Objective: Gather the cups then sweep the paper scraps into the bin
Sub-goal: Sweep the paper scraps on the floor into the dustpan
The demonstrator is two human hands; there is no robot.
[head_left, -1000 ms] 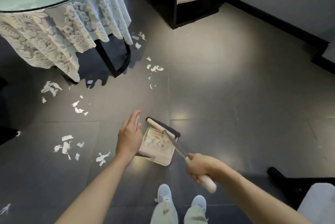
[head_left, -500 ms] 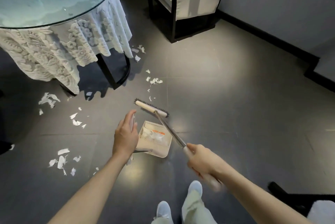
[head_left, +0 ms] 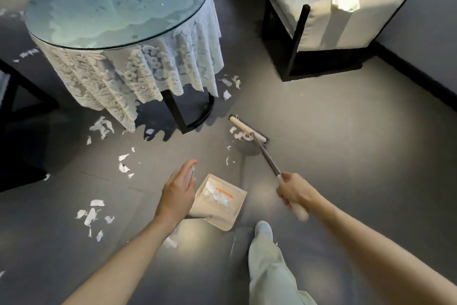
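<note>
A: Hands?
B: Right hand (head_left: 294, 191) fingers clenched on the broom (head_left: 265, 154), head set behind a few paper scraps (head_left: 241, 135) to pull them in. Left hand (head_left: 178, 191) grasps the dustpan (head_left: 222, 213) by its upright handle, mouth facing the broom.
A: Rest?
B: Some scraps are in the pan, most scattered on the floor (head_left: 346, 156).

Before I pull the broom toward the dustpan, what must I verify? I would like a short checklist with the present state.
1. Grip of right hand on broom handle: ok.
2. Position of broom head behind the scraps: ok.
3. Hold of left hand on dustpan: ok.
4. Mouth of dustpan toward broom head: ok.
5. Lip of dustpan flat on floor: cannot tell.
6. All other scraps by the table gathered: not ok.
</note>
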